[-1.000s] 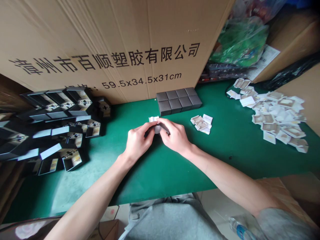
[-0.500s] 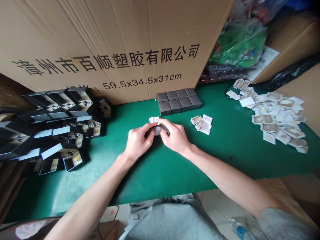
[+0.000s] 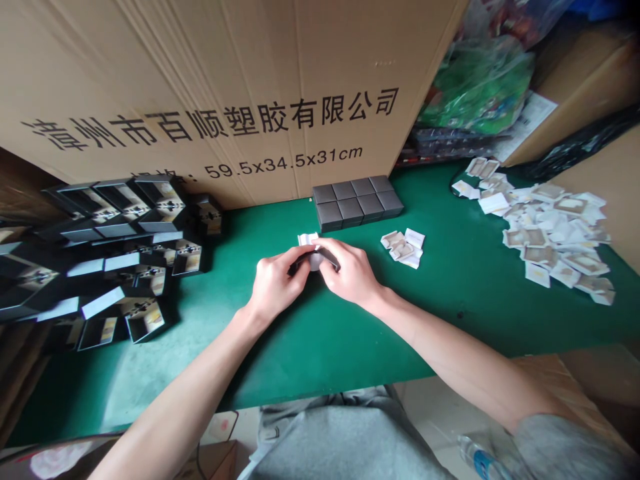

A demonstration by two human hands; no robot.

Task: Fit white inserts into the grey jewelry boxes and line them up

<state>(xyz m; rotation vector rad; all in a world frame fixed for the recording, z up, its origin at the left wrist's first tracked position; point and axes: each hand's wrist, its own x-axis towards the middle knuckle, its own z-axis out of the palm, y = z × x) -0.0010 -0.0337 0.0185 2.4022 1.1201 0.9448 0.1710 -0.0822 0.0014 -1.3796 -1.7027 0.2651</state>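
Both of my hands are closed around a small dark box (image 3: 315, 261) over the middle of the green table. My left hand (image 3: 278, 280) grips its left side, and my right hand (image 3: 351, 272) has its right side, with the thumbs at the near edge. A white insert (image 3: 307, 239) sticks out at the far side of the box, beyond my fingertips. Most of the box is hidden by my fingers. Just behind my hands, closed dark grey boxes (image 3: 358, 203) stand in a tight block. A few white inserts (image 3: 404, 247) lie right of my right hand.
Open black boxes (image 3: 145, 317) are stacked on the left of the green table (image 3: 320, 360). White folded inserts (image 3: 555, 233) form a pile on the right. A large cardboard carton (image 3: 210, 80) stands along the back. Plastic bags (image 3: 480, 83) sit at the back right.
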